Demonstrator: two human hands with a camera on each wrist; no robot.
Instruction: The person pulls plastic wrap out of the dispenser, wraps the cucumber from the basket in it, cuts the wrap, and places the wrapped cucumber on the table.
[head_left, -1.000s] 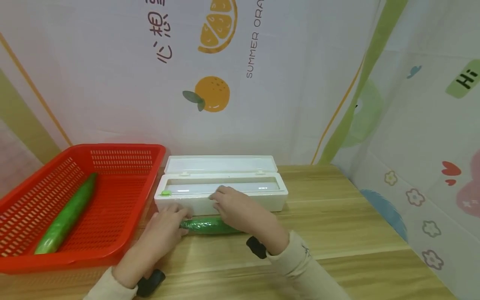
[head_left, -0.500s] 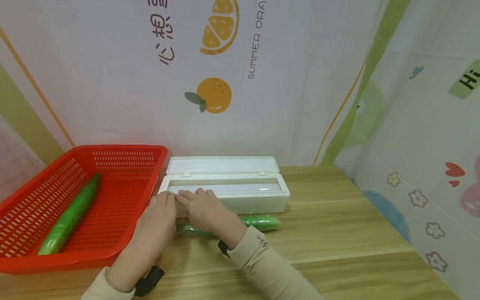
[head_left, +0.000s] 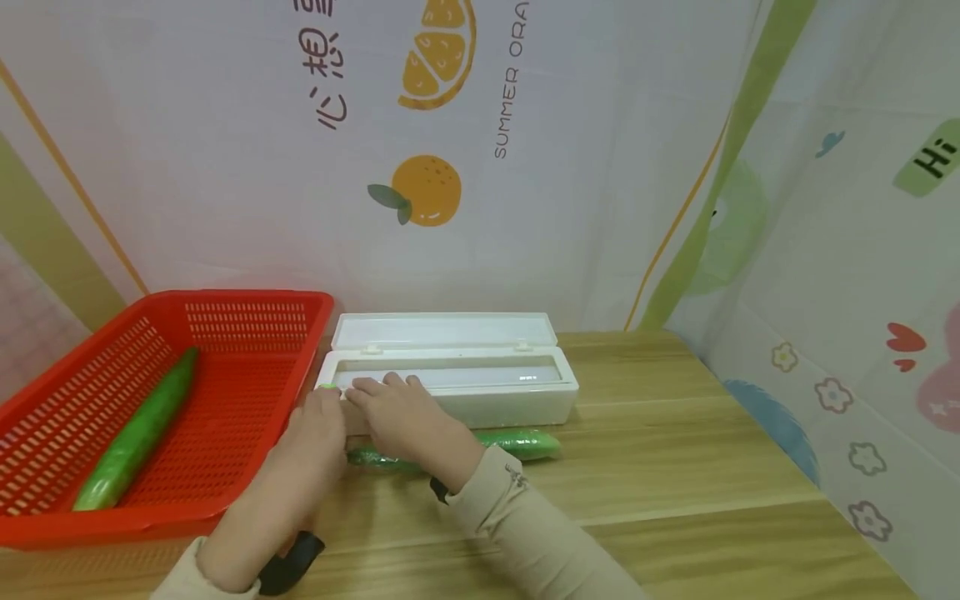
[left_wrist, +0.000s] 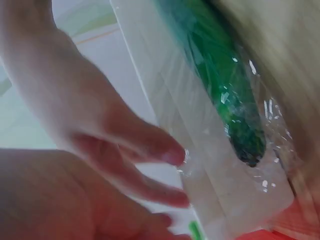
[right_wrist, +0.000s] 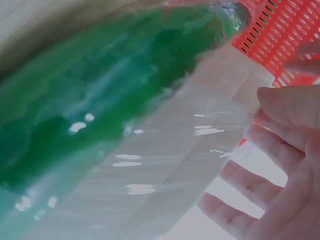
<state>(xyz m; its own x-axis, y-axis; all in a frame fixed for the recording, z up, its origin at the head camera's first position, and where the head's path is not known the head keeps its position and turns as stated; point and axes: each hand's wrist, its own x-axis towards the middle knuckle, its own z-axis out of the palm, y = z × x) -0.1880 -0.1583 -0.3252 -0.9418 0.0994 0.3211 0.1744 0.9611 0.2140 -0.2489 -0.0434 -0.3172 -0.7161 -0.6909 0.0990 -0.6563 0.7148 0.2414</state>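
A white cling film dispenser [head_left: 517,407] stands on the table, its lid [head_left: 442,330] raised. In front lies a cucumber [head_left: 525,444] in clear film; the right wrist view shows film [right_wrist: 140,189] stretching from it over the box's front. My left hand [head_left: 311,442] is at the dispenser's left end, its fingers reaching up by the green slider [head_left: 327,387]; contact with the slider is unclear. Beside it, my right hand [head_left: 408,421] has its fingers spread over the front top edge. In the left wrist view, the cucumber's dark tip [left_wrist: 250,155] shows through the wrinkled film.
A red plastic basket [head_left: 300,367] stands at the left, close to the dispenser, with an unwrapped cucumber [head_left: 138,433] inside. Wooden tabletop [head_left: 675,467] extends to the right. A printed cloth [head_left: 570,208] hangs behind.
My right hand has moved left along the dispenser to its left end. My left hand has left the cucumber's end for the box's front edge, then drawn back slightly, showing the green slider.
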